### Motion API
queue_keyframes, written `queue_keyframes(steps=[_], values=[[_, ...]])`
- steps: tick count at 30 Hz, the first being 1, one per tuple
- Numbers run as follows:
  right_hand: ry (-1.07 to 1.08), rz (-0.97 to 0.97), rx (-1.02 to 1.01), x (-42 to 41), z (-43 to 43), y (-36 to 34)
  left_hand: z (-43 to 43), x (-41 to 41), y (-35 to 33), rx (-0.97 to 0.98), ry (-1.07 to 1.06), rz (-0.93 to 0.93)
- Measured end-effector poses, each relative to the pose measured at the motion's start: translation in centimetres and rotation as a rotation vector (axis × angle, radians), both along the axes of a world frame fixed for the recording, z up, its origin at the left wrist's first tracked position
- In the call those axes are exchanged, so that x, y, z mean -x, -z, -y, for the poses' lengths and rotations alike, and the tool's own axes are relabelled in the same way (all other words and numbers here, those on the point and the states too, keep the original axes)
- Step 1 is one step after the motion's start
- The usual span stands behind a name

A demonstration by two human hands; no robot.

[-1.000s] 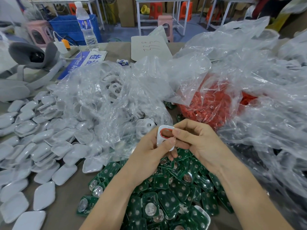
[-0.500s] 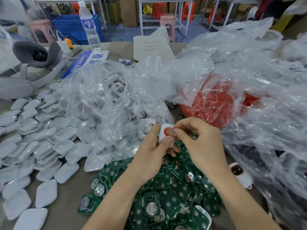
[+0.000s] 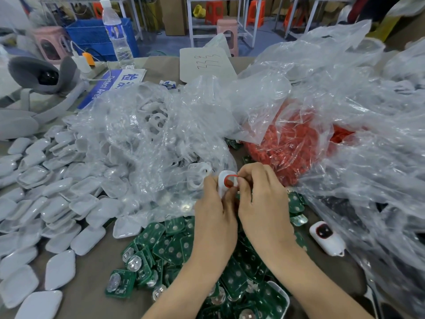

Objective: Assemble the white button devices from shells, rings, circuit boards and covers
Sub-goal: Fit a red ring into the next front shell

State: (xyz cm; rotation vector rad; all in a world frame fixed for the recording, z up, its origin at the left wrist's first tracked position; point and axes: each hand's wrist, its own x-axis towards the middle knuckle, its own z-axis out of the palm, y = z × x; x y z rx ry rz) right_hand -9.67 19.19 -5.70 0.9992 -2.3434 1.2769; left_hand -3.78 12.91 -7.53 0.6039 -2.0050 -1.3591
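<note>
White shell (image 3: 221, 188) held above the circuit boards (image 3: 170, 245), red ring (image 3: 230, 181) in its opening. Left hand (image 3: 215, 217) grips the shell, right hand (image 3: 259, 203) pinches the ring's edge. Ring seating, I'd say; board and cover not yet in. One finished device (image 3: 326, 241) lies right, covers (image 3: 57, 203) piled left.

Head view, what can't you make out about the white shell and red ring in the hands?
White plastic shell: head view, lower part hidden by the left hand and right hand.
Red ring: head view, right hand covers its right edge; seating unclear.
Red parts in clear bag: head view, crinkled film blurs single pieces.
Green circuit board pile: head view, forearms cover part; bottom edge cuts it.
</note>
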Motion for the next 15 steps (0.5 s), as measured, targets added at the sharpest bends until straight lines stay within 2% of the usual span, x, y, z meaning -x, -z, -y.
queue_keyframes(steps=[3,7,11,15], values=[[0.044,-0.016,0.002,0.7,-0.2,0.0,0.6,0.0,-0.3,-0.101,0.018,0.021],[-0.023,0.104,0.034,1.5,-0.6,-0.2,1.8,-0.3,-0.6,-0.305,0.180,0.025],[-0.083,0.111,0.060,1.7,-0.8,-0.3,2.3,-0.3,-1.0,-0.478,0.306,-0.064],[-0.078,0.096,0.098,1.9,-0.9,-0.4,2.3,-0.4,-1.1,-0.538,0.370,-0.098]])
